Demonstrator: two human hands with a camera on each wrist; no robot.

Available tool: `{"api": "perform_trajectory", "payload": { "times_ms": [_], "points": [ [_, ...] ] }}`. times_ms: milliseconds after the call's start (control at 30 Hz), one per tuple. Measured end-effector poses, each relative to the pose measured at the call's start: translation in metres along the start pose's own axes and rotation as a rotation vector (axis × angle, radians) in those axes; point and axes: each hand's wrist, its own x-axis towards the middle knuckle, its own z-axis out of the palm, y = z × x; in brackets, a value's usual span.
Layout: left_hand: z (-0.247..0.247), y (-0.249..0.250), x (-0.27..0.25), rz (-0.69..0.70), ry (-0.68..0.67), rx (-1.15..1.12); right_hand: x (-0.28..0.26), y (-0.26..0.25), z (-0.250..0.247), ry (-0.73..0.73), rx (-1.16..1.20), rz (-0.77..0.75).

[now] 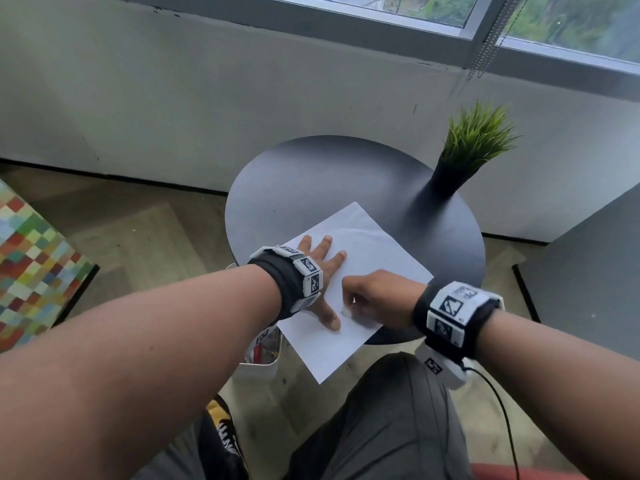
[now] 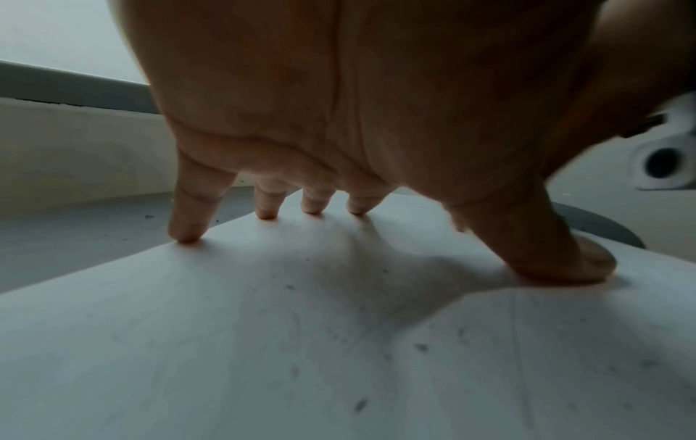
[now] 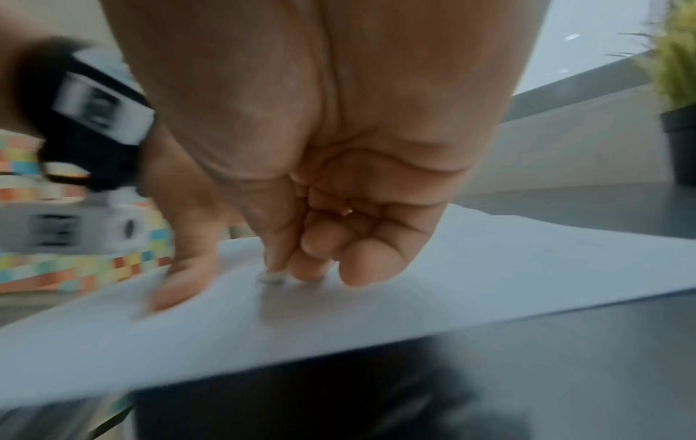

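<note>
A white sheet of paper point(image 1: 374, 247) lies on the round dark table point(image 1: 311, 181), its near corner hanging over the table's front edge. Faint grey smudges mark the sheet point(image 2: 339, 342). My left hand point(image 1: 323, 268) lies on the paper with straight, spread fingers point(image 2: 188, 226) and its thumb point(image 2: 557, 262) pressing down. Just to its right, my right hand point(image 1: 367, 296) is curled, pinching a small grey-white object point(image 3: 272, 278) against the paper point(image 3: 489, 268). The right wrist view is blurred, so I cannot tell what the object is.
A grass plant in a black pot point(image 1: 460, 168) stands at the table's back right. A white bin point(image 1: 259, 362) sits on the floor under the table's near left edge. A colourful chequered seat point(image 1: 31, 271) is at left, a grey cabinet point(image 1: 588, 271) at right.
</note>
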Motion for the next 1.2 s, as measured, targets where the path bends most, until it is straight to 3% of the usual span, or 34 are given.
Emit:
{"api": "perform_trajectory", "payload": {
  "times_ms": [167, 233, 333, 367, 500, 533, 667, 733, 833, 933, 1000, 1067, 1200],
  "points": [
    [0.001, -0.002, -0.003, 0.018, 0.030, -0.008, 0.041, 0.050, -0.023, 0.206, 0.053, 0.349],
    [0.002, -0.003, -0.003, 0.023, 0.033, -0.014, 0.047, 0.043, -0.019, 0.222, 0.007, 0.283],
    [0.004, -0.005, -0.002, 0.041, 0.047, -0.029, 0.045, 0.022, -0.015, 0.085, 0.019, 0.043],
    [0.004, -0.005, -0.002, 0.041, 0.046, -0.027, 0.046, 0.024, -0.020, 0.070, 0.029, 0.064],
    [0.003, -0.005, -0.001, 0.034, 0.028, -0.014, 0.062, 0.058, -0.031, 0.253, 0.068, 0.387],
    [0.003, -0.005, -0.002, 0.035, 0.029, -0.017, 0.064, 0.057, -0.028, 0.278, 0.043, 0.397],
    [0.003, -0.005, -0.004, 0.032, 0.039, -0.043, 0.059, 0.037, -0.017, 0.167, 0.048, 0.135],
    [0.002, -0.005, -0.004, 0.031, 0.031, -0.045, 0.057, 0.046, -0.027, 0.148, 0.075, 0.182],
    [0.004, -0.005, -0.002, 0.032, 0.033, -0.040, 0.056, 0.060, -0.032, 0.247, 0.058, 0.338],
    [0.005, -0.006, -0.001, 0.036, 0.038, -0.045, 0.045, 0.033, -0.016, 0.220, -0.007, 0.113],
    [0.005, -0.006, 0.000, 0.035, 0.030, -0.057, 0.029, 0.007, -0.002, 0.076, -0.024, -0.065],
    [0.004, -0.006, -0.001, 0.030, 0.026, -0.047, 0.021, 0.003, -0.002, 0.003, -0.033, -0.087],
    [0.005, -0.005, -0.002, 0.026, 0.035, -0.039, 0.026, 0.045, -0.020, 0.161, 0.011, 0.262]
  ]
}}
